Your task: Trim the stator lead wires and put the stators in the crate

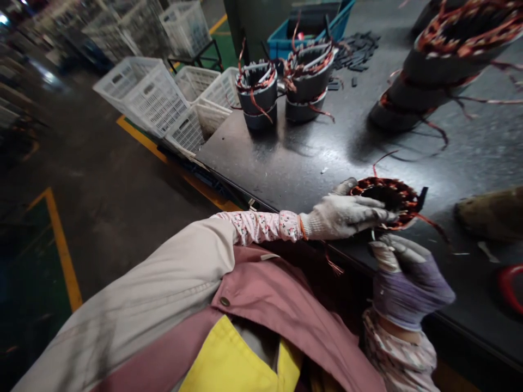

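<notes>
Gloved fingers clench a copper-wound motor stator just over the near edge of a dark, scuffed bench. A white glove on the left hand spans its top, while a purple-stained glove on the right hand pinches its lower rim. The stator's bore tilts upward, its long axis leaning toward the wearer, with copper leads trailing. Two upright stators and larger stators lying on their sides share the bench with black slot wedges. White plastic crates and a blue bin stand beyond, above a concrete factory floor striped yellow.
</notes>
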Action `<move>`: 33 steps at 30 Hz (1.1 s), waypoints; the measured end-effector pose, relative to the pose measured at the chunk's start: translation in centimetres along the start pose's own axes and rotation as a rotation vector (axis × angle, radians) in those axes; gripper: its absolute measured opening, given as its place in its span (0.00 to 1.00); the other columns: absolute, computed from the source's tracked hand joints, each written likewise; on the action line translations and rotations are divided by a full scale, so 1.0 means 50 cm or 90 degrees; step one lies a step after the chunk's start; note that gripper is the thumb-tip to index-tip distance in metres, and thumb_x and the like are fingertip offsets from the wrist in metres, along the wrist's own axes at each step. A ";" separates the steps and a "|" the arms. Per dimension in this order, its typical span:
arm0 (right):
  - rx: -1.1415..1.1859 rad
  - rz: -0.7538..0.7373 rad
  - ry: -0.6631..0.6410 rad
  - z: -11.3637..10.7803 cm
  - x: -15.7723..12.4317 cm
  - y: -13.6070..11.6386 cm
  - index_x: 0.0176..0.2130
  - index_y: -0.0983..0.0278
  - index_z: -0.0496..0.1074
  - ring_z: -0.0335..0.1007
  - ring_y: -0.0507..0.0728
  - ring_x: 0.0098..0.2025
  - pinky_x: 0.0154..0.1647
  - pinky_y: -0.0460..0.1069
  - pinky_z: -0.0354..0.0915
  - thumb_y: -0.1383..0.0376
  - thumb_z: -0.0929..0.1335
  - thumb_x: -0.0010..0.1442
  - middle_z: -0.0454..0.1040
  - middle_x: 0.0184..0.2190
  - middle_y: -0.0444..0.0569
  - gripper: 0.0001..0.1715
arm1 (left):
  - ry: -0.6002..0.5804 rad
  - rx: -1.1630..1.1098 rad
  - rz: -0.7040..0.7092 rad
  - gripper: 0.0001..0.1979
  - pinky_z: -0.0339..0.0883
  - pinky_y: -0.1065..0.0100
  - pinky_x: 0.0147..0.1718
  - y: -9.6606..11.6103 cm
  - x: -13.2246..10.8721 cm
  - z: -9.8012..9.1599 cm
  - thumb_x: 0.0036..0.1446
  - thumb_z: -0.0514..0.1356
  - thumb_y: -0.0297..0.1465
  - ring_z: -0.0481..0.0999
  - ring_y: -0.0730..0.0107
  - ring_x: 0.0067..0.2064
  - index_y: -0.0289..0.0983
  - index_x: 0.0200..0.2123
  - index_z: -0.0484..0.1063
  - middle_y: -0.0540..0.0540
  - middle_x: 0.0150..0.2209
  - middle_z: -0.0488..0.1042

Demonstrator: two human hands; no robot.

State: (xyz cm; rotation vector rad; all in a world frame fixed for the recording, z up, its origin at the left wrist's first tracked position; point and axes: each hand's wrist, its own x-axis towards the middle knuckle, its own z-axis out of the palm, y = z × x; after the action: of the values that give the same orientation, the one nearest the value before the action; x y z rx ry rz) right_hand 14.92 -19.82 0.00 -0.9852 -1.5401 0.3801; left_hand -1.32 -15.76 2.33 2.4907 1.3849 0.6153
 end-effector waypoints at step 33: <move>-0.344 -0.360 -0.185 -0.067 0.060 -0.026 0.25 0.63 0.64 0.61 0.49 0.21 0.18 0.45 0.46 0.64 0.67 0.57 0.74 0.25 0.46 0.11 | -0.122 0.054 0.107 0.27 0.41 0.58 0.67 -0.013 0.027 -0.036 0.61 0.54 0.28 0.60 0.60 0.65 0.34 0.64 0.60 0.42 0.63 0.63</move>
State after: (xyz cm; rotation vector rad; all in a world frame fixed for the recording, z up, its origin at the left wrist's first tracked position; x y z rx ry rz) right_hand 17.76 -19.28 3.69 -0.8631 -2.1648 -0.3268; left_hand -2.01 -14.27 4.00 2.6727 1.1645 0.3434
